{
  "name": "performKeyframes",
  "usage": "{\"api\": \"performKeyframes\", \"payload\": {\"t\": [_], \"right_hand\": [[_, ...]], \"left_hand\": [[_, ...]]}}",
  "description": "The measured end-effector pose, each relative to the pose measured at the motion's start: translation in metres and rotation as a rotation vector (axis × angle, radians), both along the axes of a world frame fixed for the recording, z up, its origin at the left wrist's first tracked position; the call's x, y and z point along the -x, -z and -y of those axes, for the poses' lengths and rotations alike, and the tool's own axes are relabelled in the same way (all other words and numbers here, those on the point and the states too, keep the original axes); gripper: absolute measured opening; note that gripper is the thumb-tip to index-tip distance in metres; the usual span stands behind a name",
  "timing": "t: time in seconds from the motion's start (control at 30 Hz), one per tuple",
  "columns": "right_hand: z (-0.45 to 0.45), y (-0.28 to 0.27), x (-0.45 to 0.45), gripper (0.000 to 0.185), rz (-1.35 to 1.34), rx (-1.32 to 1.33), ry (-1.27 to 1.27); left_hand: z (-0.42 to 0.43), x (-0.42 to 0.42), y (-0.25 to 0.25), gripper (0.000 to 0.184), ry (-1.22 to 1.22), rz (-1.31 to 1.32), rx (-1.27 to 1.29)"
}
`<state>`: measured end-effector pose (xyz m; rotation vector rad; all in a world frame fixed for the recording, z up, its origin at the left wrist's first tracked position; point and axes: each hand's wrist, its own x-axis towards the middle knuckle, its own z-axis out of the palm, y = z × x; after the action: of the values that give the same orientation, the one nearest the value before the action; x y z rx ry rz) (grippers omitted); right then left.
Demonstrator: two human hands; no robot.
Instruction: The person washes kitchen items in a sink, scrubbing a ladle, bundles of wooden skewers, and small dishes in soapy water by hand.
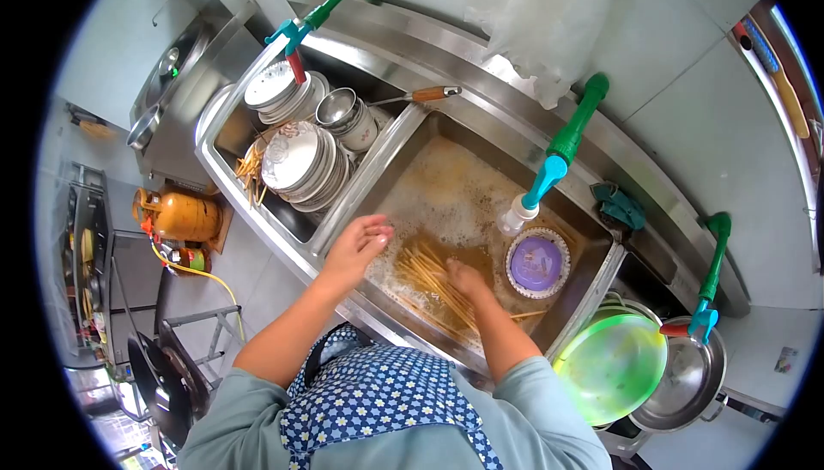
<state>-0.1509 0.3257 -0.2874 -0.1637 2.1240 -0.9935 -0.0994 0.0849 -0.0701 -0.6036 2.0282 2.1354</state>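
A bundle of chopsticks point(429, 277) lies slanted in the murky, sudsy water of the middle sink basin point(378, 180). My right hand point(469, 283) is down at the water, closed around part of the bundle; its fingertips are hidden. Over the near left side of the same basin hovers my left hand point(360, 247), wet, with bent fingers apart and nothing seen in them. To the right of the chopsticks, a purple round container with a pale scalloped rim point(538, 262) sits below the tap point(549, 174).
In the left basin stand stacked plates point(296, 157), bowls point(343, 114) and more chopsticks point(250, 171). A wooden-handled utensil point(433, 93) rests across the divider. At right are a green basin point(614, 367) and a metal pan point(682, 384). An orange gas cylinder point(184, 217) stands on the floor.
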Motion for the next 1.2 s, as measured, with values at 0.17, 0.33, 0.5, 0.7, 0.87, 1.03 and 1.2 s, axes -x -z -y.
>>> {"api": "performKeyframes", "payload": {"t": [0.17, 0.33, 0.5, 0.7, 0.87, 1.03, 1.2], "right_hand": [[0.022, -0.03, -0.052, 0.069, 0.227, -0.084, -0.281], [0.005, -0.053, -0.117, 0.055, 0.12, 0.07, -0.299], [0.015, -0.024, -0.098, 0.052, 0.251, -0.016, -0.389], [0.001, -0.015, -0.093, 0.048, 0.196, 0.175, -0.247], [0.01, -0.023, -0.075, 0.05, 0.098, -0.055, -0.198], [0.017, -0.036, -0.08, 0.056, 0.472, 0.047, -0.16], [0.023, -0.123, -0.072, 0.062, 0.6, 0.059, -0.216]], "left_hand": [[0.015, -0.028, -0.017, 0.035, -0.051, 0.012, 0.001], [0.027, -0.041, -0.021, 0.033, -0.104, 0.002, -0.036], [0.032, -0.037, -0.001, 0.031, -0.087, -0.02, -0.016], [0.043, -0.042, -0.002, 0.028, -0.006, -0.064, 0.098], [0.072, -0.042, 0.004, 0.029, -0.144, -0.151, 0.204], [0.079, -0.06, -0.007, 0.027, -0.199, -0.133, 0.182], [0.084, -0.08, -0.001, 0.025, -0.193, -0.138, 0.212]]}}
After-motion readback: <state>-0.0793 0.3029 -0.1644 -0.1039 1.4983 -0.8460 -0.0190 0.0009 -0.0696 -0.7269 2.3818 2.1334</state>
